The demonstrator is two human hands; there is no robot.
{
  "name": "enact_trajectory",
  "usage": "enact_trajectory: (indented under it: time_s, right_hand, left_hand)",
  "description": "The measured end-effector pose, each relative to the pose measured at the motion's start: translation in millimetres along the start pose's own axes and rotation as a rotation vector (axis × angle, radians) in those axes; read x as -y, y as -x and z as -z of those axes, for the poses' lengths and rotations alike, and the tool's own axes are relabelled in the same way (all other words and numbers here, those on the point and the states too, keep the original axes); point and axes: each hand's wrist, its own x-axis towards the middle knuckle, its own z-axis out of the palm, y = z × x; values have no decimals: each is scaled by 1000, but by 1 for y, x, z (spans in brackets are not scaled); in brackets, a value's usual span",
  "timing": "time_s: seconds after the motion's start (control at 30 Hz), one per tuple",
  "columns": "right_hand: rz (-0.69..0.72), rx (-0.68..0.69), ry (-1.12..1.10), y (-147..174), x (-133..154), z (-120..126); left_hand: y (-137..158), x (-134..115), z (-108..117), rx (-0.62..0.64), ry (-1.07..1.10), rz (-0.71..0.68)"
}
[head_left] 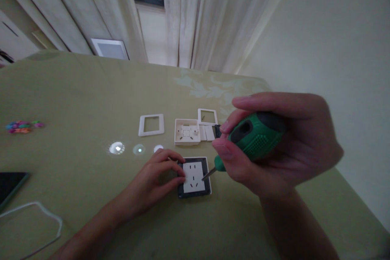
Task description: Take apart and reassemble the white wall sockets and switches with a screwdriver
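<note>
A wall socket (pixel 193 183) with a white slotted face and a dark surround lies flat on the table near the front. My left hand (pixel 158 174) has its bent fingers on the socket's left edge, holding it there. Wrapped around the green and black handle of a screwdriver (pixel 252 140) is my right hand (pixel 292 146), raised close to the camera. The screwdriver's metal shaft slants down to the left, its tip over the right side of the white face. Whether the tip touches it I cannot tell.
Behind the socket sit an open white mounting box (pixel 187 143), a white cover frame (pixel 151 133) and a second frame (pixel 207 122) beside small white pieces (pixel 207 133). Colourful small items (pixel 22 126), a white cable (pixel 59 221) and a dark flat device (pixel 10 187) lie left.
</note>
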Motion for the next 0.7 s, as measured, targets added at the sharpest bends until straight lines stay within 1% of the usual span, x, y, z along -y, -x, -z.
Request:
enact_trajectory:
  time_s: [0.07,0.13,0.23,0.3,0.4,0.53,0.7]
  right_hand:
    - [39,-12,-12,-1,-2,-1]
    - [39,-11,-5,-1,-3,-2]
    - [20,-12,9,-2,-2,-2]
    - [43,-33,5,-3,-1,-2]
    - [79,-43,-1,-4,-1,-3]
    - [51,-49,16,-1,-2,-3]
    - [-33,-56,6,3,1,-2]
  left_hand:
    - [1,-1,1,3,-19,6]
    - [3,-2,3,1,-65,-1]
    - [5,-4,6,52,-153,-22]
    - [6,-6,7,89,-214,-29]
    - [7,-7,6,108,-264,-35]
    - [6,-7,4,113,-291,-36]
    - [5,-8,4,116,-298,-37]
